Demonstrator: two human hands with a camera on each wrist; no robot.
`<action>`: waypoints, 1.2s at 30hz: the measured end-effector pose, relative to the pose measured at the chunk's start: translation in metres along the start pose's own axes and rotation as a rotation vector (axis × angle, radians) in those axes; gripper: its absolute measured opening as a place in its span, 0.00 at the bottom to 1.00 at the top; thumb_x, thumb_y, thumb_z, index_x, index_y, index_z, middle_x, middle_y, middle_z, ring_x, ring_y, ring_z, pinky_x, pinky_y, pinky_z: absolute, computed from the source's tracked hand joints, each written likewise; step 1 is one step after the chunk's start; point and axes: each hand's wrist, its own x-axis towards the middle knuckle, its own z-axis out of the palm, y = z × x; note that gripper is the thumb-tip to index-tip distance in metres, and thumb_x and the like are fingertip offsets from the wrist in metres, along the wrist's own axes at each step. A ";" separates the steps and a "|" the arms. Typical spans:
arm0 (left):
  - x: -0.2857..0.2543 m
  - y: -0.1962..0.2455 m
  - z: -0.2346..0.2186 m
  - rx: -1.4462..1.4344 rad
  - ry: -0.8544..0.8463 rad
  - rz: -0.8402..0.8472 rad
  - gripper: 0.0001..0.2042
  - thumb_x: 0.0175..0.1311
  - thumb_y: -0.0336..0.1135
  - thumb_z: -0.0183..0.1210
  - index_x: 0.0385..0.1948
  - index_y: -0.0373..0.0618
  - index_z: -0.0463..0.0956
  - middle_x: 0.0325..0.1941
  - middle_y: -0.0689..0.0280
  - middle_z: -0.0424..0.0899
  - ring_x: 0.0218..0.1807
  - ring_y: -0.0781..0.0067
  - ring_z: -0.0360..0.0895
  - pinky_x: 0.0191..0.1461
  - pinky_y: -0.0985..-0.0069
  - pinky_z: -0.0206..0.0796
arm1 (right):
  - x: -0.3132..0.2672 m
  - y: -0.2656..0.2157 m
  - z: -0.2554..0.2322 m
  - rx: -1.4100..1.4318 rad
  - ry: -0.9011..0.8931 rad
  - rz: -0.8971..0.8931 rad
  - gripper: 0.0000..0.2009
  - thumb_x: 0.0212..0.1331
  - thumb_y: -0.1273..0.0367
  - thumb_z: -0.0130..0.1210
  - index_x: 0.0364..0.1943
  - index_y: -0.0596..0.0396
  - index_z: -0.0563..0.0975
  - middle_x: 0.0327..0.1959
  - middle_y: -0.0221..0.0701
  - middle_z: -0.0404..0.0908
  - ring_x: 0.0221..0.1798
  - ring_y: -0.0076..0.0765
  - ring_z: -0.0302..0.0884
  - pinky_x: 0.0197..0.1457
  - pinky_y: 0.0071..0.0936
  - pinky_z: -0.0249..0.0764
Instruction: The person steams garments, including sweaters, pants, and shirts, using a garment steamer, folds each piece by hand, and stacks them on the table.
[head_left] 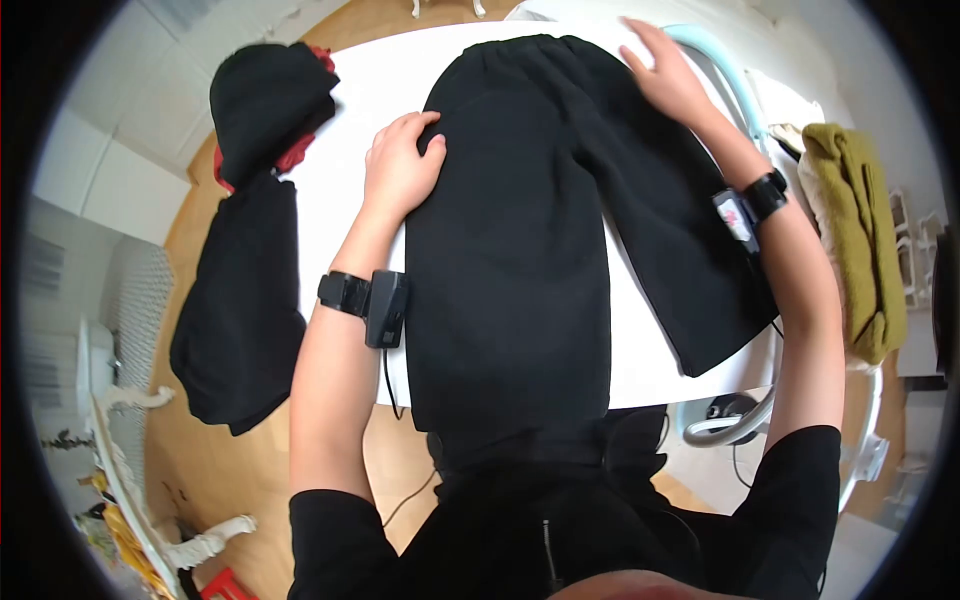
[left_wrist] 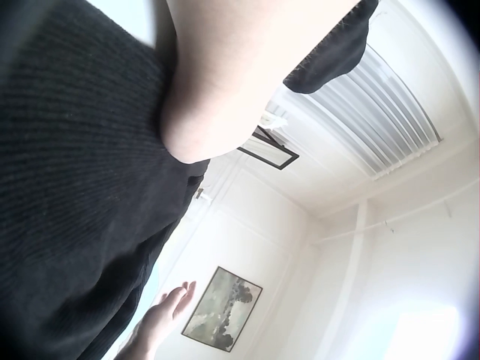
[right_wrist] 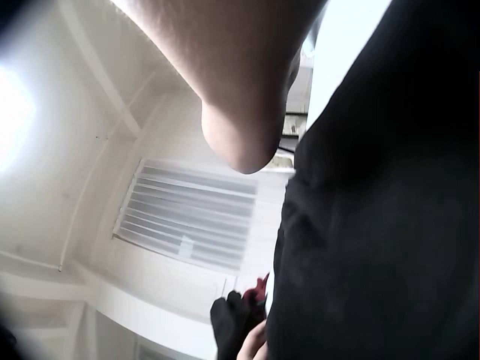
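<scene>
Black trousers point(head_left: 510, 220) lie on a white table, waistband at the far side, one leg straight toward the body and the other angled out to the right. My left hand point(head_left: 403, 165) rests along their left edge, thumb and fingertips touching the cloth. My right hand point(head_left: 670, 78) is at the upper right edge with its fingers extended; whether it touches the cloth is unclear. Ribbed black cloth point(left_wrist: 75, 172) fills one side of the left wrist view, beside the heel of my left hand point(left_wrist: 210, 97). In the right wrist view my right hand point(right_wrist: 244, 112) is beside dark cloth point(right_wrist: 375, 195).
Folded black clothing with red parts point(head_left: 270, 115) sits at the table's left edge, above another black garment point(head_left: 245, 310) hanging there. An olive garment point(head_left: 855, 240) lies at the right, near a pale blue curved tube point(head_left: 735, 65). The white table point(head_left: 350, 70) has a rounded far edge.
</scene>
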 end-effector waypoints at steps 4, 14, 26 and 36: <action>0.000 0.003 0.000 0.081 0.020 0.123 0.19 0.59 0.38 0.60 0.53 0.49 0.79 0.64 0.50 0.73 0.68 0.46 0.66 0.71 0.58 0.59 | -0.025 -0.029 0.040 0.117 -0.230 -0.108 0.28 0.68 0.50 0.49 0.67 0.49 0.69 0.70 0.46 0.65 0.74 0.53 0.58 0.76 0.45 0.55; -0.081 0.154 -0.074 -0.164 -0.986 0.538 0.28 0.47 0.48 0.73 0.50 0.46 0.78 0.52 0.58 0.76 0.56 0.54 0.72 0.58 0.64 0.65 | -0.035 -0.039 0.036 -0.012 -0.407 -0.045 0.31 0.68 0.43 0.43 0.72 0.37 0.64 0.76 0.40 0.56 0.79 0.52 0.48 0.80 0.50 0.44; -0.118 0.174 -0.140 0.261 -0.992 0.587 0.22 0.51 0.32 0.64 0.51 0.45 0.75 0.60 0.58 0.73 0.60 0.56 0.72 0.57 0.65 0.69 | -0.041 -0.052 0.038 -0.111 -0.426 -0.049 0.32 0.68 0.39 0.38 0.73 0.33 0.62 0.77 0.39 0.54 0.79 0.50 0.48 0.80 0.52 0.42; -0.015 0.186 -0.153 0.618 -0.264 0.655 0.17 0.51 0.20 0.56 0.45 0.45 0.76 0.37 0.60 0.80 0.47 0.54 0.77 0.52 0.65 0.66 | -0.049 -0.077 0.036 0.198 -0.439 -0.105 0.28 0.68 0.45 0.44 0.67 0.38 0.71 0.74 0.43 0.61 0.77 0.48 0.53 0.79 0.48 0.43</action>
